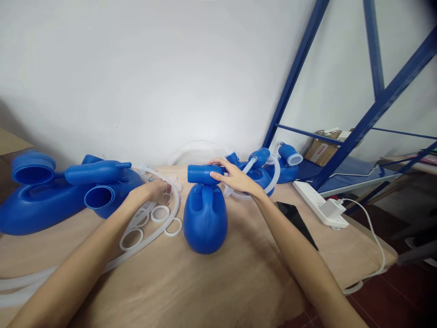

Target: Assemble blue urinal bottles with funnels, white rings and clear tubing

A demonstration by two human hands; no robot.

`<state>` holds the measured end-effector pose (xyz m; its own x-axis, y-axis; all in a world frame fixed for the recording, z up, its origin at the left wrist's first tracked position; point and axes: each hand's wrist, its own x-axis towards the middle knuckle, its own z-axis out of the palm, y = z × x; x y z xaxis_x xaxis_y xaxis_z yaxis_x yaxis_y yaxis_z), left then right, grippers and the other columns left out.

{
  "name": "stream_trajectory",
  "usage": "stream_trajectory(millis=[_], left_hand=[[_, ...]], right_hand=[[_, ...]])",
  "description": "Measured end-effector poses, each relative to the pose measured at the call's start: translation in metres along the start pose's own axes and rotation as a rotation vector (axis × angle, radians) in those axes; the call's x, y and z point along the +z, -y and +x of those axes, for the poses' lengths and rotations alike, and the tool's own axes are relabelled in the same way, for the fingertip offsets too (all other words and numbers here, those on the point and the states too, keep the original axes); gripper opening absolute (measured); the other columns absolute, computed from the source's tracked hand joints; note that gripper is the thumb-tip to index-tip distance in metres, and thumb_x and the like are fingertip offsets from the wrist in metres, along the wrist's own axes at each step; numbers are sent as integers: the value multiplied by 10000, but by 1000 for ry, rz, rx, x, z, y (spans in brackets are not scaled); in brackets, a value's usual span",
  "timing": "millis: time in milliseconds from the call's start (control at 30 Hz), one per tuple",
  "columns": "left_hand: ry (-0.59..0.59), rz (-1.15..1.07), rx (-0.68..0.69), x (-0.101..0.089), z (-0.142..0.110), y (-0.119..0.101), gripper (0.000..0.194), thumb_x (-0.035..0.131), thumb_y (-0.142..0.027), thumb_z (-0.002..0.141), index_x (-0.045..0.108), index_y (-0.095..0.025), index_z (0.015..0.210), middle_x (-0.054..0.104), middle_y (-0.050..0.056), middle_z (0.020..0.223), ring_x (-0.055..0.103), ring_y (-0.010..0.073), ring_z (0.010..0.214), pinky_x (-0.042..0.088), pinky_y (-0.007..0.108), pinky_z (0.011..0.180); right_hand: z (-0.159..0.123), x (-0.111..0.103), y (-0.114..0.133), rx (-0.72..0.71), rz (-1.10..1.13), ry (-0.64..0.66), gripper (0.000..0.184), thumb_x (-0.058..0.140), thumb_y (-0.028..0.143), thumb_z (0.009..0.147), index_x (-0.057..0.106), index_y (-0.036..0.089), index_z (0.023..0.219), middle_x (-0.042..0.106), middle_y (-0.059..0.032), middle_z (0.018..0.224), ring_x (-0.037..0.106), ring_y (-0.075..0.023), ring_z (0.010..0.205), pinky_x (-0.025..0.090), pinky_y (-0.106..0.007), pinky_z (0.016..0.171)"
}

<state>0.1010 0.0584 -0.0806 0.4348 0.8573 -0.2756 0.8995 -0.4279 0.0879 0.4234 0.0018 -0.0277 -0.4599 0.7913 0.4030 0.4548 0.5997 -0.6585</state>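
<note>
At the far left a cardboard box (13, 143) stands partly in view; its contents are hidden. Beside it a blue bottle (37, 209) lies on the table (153, 291), its wide round mouth facing the viewer; the inner wall shows blue, the bottom cannot be seen. Against it lies a second blue bottle (126, 190), also open-mouthed, its inside dark blue and only partly visible.

Next, the left hand (159, 190) reaches down among white rings (160, 207) and clear tubing (175, 202). Its fingers are bent; whether they grip anything cannot be told. The tubing bends around the rings and runs off the left edge.

At centre, the middle bottle (205, 228) rests on the table, its neck crosswise with the end toward the left. The right hand (235, 176) grips this neck, thumb in front and fingers over the top. What the bottle contains cannot be seen.

Behind the right hand sit further blue bottles (290, 171) with a loop of tubing; their contents are hidden. To the right lie a black phone (296, 225) and a white power strip (316, 202) with a plugged-in adapter (332, 208). On the blue rack (385, 102) an open carton (320, 152) holds pale items, too small to identify.
</note>
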Motion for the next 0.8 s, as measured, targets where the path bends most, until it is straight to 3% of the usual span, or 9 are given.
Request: stream_trajectory(millis=[133, 267, 367, 467, 533, 600, 700, 800], left_hand=[[7, 15, 11, -6, -4, -3, 576, 761, -372, 645, 720, -178, 1186, 743, 170, 1184, 693, 344, 1079, 554, 396, 910], [-32, -51, 90, -34, -27, -6, 597, 703, -388, 727, 686, -192, 1291, 741, 134, 1186, 704, 292, 1058, 556, 360, 915], [-183, -383, 285, -57, -53, -18, 528, 713, -499, 783, 689, -227, 1235, 753, 95, 1153, 714, 267, 1045, 576, 349, 902], [-429, -709, 445, -68, -69, -34, 422, 791, -533, 764, 686, -205, 1007, 772, 110, 1118, 724, 279, 1060, 588, 394, 941], [-558, -691, 456, -67, -71, -43, 383, 819, -527, 750, 653, -192, 831, 772, 126, 1167, 717, 296, 1108, 574, 420, 995], [-561, -553, 421, -62, -68, -48, 374, 804, -535, 761, 653, -193, 785, 789, 111, 1112, 735, 294, 1059, 583, 420, 976], [-493, -464, 385, -55, -60, -49, 404, 743, -529, 812, 696, -211, 1057, 806, 72, 978, 765, 266, 924, 615, 389, 869], [-490, -575, 375, -50, -52, -51, 520, 709, -538, 842, 651, -207, 1238, 804, 88, 1088, 774, 255, 979, 625, 367, 874]], right_hand=[[-1, 1, 1, 25, 55, 11, 414, 687, 503, 933, 642, 244, 1253, 677, -88, 1328, 615, -273, 1274, 499, -434, 1068], [-2, 3, 2, 13, 22, 1, 395, 678, 499, 942, 637, 258, 1252, 687, -69, 1305, 621, -267, 1258, 481, -440, 1085], [0, 6, 3, -19, -67, -22, 352, 639, 479, 973, 636, 259, 1247, 698, -55, 1272, 626, -263, 1216, 472, -435, 1071], [1, 9, 3, -50, -164, -54, 327, 611, 467, 992, 642, 256, 1240, 711, -54, 1240, 631, -267, 1177, 461, -435, 1058], [1, 10, 3, -62, -199, -71, 329, 610, 471, 990, 644, 253, 1234, 719, -58, 1226, 638, -274, 1162, 458, -438, 1051], [1, 11, 2, -66, -217, -81, 333, 610, 473, 988, 646, 251, 1234, 723, -62, 1226, 643, -281, 1157, 459, -443, 1043], [1, 12, 0, -63, -223, -86, 333, 605, 462, 989, 648, 246, 1238, 724, -67, 1245, 644, -284, 1165, 461, -442, 1038], [1, 12, -1, -65, -221, -83, 333, 594, 460, 993, 649, 246, 1242, 727, -63, 1254, 648, -282, 1165, 460, -434, 1036]])
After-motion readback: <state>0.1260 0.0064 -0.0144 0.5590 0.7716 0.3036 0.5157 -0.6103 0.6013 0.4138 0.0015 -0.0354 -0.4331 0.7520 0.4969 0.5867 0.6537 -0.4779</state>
